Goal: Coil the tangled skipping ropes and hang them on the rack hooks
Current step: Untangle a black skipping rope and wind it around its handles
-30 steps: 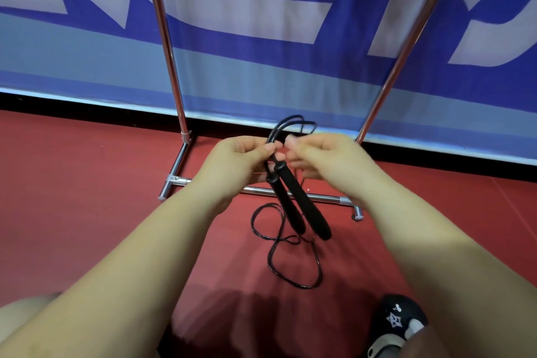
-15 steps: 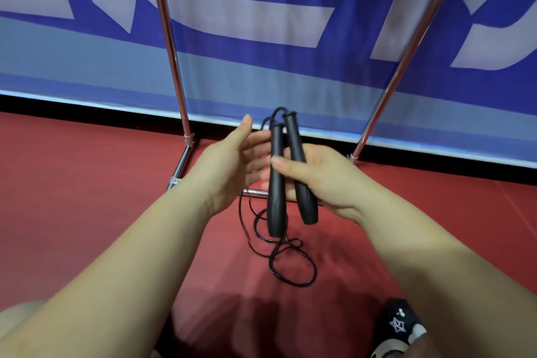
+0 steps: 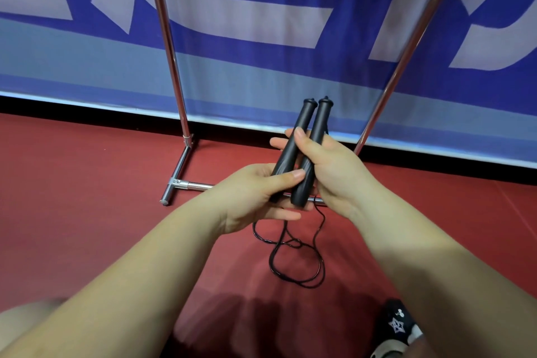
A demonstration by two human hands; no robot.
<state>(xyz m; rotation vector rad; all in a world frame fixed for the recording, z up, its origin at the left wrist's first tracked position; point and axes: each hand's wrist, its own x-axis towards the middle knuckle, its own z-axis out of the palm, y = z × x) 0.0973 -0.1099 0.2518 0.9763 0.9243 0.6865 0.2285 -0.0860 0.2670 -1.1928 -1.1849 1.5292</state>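
Note:
Two black skipping-rope handles stand side by side, tilted, tips pointing up and slightly right. My right hand grips both around the middle, thumb across the front. My left hand holds their lower ends, thumb laid over the left handle. The thin black rope hangs from below the hands and lies in loose tangled loops on the red floor. The chrome rack stands behind, with its left post, slanted right post and low base bar in view. Its hooks are out of view.
A blue and white banner runs along the wall behind the rack. The rack's left foot juts forward on the red floor. A black shoe with a star print is at the bottom right, my knee at the bottom left.
The handles were turned over from hanging tips-down to tips-up and drawn together. My left hand, open half a second ago, now holds their lower ends. The rope loops on the floor shifted slightly.

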